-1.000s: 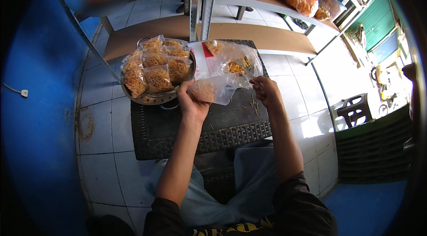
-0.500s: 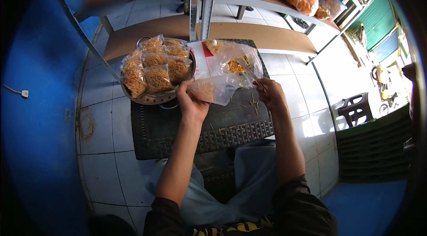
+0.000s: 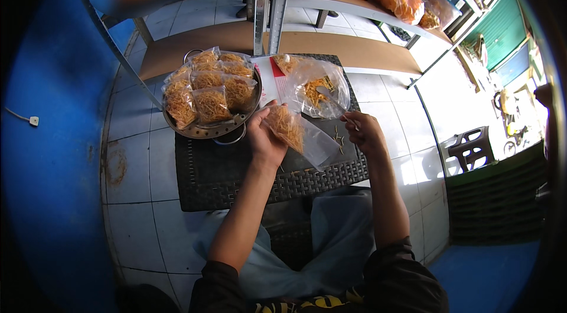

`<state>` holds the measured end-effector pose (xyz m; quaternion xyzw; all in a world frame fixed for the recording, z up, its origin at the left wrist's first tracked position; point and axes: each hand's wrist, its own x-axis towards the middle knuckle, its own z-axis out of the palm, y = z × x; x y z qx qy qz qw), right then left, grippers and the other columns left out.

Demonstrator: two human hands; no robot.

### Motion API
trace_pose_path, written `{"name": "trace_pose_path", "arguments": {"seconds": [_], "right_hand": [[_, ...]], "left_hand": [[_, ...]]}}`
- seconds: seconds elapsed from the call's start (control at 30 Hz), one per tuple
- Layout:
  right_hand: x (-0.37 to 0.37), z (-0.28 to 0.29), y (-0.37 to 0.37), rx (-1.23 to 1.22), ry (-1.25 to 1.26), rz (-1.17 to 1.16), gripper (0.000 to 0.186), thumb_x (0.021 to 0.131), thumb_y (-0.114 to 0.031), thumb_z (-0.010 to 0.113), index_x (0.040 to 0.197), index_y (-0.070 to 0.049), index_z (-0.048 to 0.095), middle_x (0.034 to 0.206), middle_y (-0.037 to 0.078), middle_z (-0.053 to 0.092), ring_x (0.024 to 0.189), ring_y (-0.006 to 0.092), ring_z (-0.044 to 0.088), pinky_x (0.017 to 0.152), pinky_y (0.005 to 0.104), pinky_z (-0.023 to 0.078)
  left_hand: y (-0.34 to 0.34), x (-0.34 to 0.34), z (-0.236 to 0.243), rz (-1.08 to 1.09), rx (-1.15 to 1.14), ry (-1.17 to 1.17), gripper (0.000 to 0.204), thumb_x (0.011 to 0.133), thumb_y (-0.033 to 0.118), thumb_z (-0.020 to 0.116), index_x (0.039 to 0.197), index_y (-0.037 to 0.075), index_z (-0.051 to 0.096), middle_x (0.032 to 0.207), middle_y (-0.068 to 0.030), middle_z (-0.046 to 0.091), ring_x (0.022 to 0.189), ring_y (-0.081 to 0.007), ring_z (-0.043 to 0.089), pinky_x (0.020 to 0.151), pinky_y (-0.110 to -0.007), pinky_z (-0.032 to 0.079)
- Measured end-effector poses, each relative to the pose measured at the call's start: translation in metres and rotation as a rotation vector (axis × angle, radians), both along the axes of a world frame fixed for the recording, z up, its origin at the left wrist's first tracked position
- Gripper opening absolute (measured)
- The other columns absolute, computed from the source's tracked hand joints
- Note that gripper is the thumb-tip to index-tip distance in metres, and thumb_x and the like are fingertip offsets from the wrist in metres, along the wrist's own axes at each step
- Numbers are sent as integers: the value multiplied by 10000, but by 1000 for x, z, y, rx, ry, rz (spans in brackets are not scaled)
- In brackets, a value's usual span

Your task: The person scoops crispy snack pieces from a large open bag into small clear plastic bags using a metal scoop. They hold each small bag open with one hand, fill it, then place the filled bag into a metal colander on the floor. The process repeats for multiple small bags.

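My left hand (image 3: 269, 139) is closed around the filled end of a clear plastic bag (image 3: 287, 128) of thin golden noodle-like snack. The bag's loose end hangs out toward the right over the table. In my right hand (image 3: 363, 131) is the handle of a metal spoon (image 3: 331, 95); its bowl rests over orange-brown crumbs in a larger open plastic bag (image 3: 319, 77). To the left, a round metal tray with a perforated rim (image 3: 207, 131) carries several filled clear bags (image 3: 211, 104) of the same snack.
Stray snack strands (image 3: 339, 139) lie on the dark woven-edged table (image 3: 236, 165). Behind it stands a metal-post shelf (image 3: 277, 12) with bagged orange snacks (image 3: 396, 0) above and a brown lower board (image 3: 348, 48). A dark plastic stool (image 3: 472, 146) stands at right.
The small bag in my left hand has tilted so its loose end swings down to the right. My left hand has moved slightly right; my right hand has shifted a little lower with the spoon.
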<state>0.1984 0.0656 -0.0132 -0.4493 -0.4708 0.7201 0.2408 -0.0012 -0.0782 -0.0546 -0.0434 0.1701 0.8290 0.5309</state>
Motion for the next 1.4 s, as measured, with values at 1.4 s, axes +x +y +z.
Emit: {"name": "trace_pose_path", "arguments": {"seconds": [1.4], "right_hand": [[111, 147, -148, -93, -135, 175, 252, 897, -152, 600, 845, 87, 662, 514, -40, 417, 408, 20, 317, 376, 203, 211]], "left_hand": [[3, -14, -6, 8, 41, -2, 452, 913, 291, 408, 1194, -50, 505, 1218, -236, 529, 1122, -449, 550, 1013, -628, 415]]}}
